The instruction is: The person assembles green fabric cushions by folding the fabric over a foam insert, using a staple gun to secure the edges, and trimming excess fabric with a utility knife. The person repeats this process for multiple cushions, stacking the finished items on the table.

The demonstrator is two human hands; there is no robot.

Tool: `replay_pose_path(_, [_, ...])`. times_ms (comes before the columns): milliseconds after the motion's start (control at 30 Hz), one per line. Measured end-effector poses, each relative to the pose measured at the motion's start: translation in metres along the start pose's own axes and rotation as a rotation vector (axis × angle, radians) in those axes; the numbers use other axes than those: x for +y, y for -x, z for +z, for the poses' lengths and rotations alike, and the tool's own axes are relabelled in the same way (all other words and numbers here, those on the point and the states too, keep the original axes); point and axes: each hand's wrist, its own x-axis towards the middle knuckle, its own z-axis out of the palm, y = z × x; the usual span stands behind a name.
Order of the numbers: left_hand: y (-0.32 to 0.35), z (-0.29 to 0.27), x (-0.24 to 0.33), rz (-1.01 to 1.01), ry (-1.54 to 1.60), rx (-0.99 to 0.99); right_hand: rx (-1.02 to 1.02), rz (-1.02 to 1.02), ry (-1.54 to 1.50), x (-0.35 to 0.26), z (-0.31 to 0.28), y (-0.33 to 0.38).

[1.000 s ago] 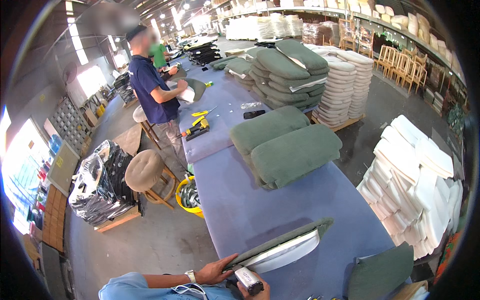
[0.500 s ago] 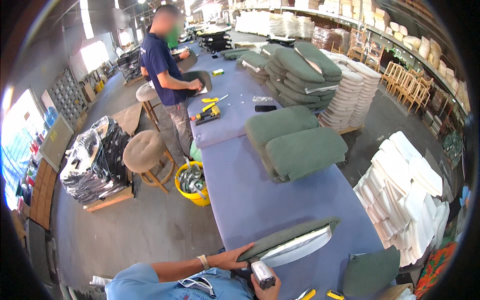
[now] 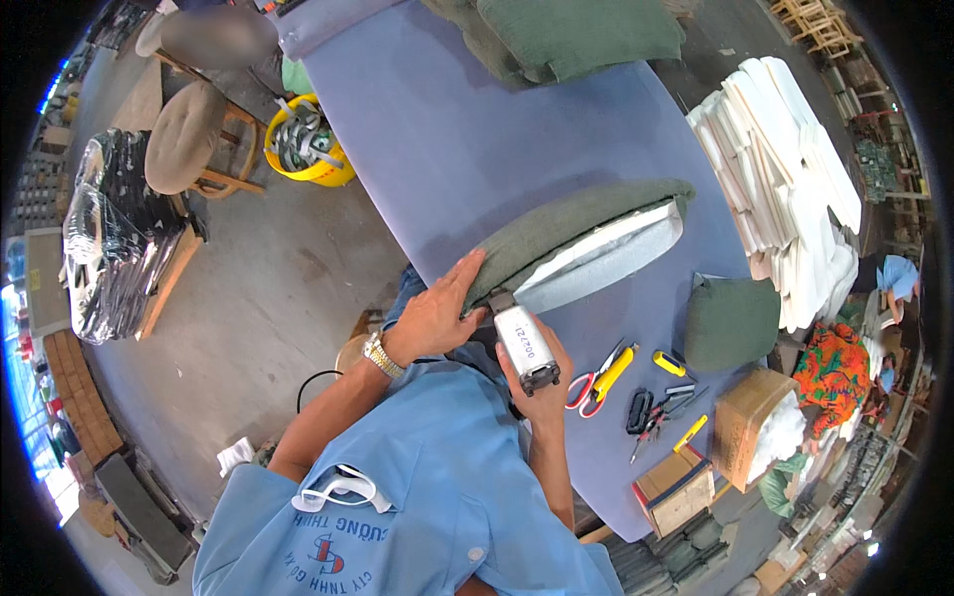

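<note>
A dark green fabric-covered cushion (image 3: 566, 226) stands tilted on edge on the table, its white underside (image 3: 606, 243) and a pale grey-blue flap (image 3: 601, 278) facing me. My left hand (image 3: 435, 316) grips the cushion's near left end, fingers over the green fabric and thumb toward the staple gun. In my right hand (image 3: 549, 368) is a silver and black staple gun (image 3: 524, 343), its nose against or very close to the cushion's lower edge beside my left thumb. The right fingers are partly hidden behind the tool's body.
Right of my hands lie red-handled scissors (image 3: 588, 389), yellow cutters (image 3: 670, 364), small tools (image 3: 656, 409) and a green fabric piece (image 3: 733, 323). More green cushions (image 3: 586, 35) sit farther up the table (image 3: 427, 119). A yellow bucket (image 3: 328, 171) stands left; white foam sheets (image 3: 785, 159) are stacked right.
The view has tilted down, so the cushion and hands appear higher and the co-worker is mostly out of sight. Both hands stay at the cushion's left end, staple gun still held.
</note>
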Motion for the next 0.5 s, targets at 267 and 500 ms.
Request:
replay_pose_path(267, [0.000, -0.005, 0.001, -0.005, -0.035, 0.071, 0.009, -0.017, -0.012, -0.009, -0.013, 0.003])
replay_pose_path(500, [0.001, -0.002, 0.011, 0.014, -0.129, 0.103, -0.053, -0.078, -0.029, -0.004, -0.003, -0.011])
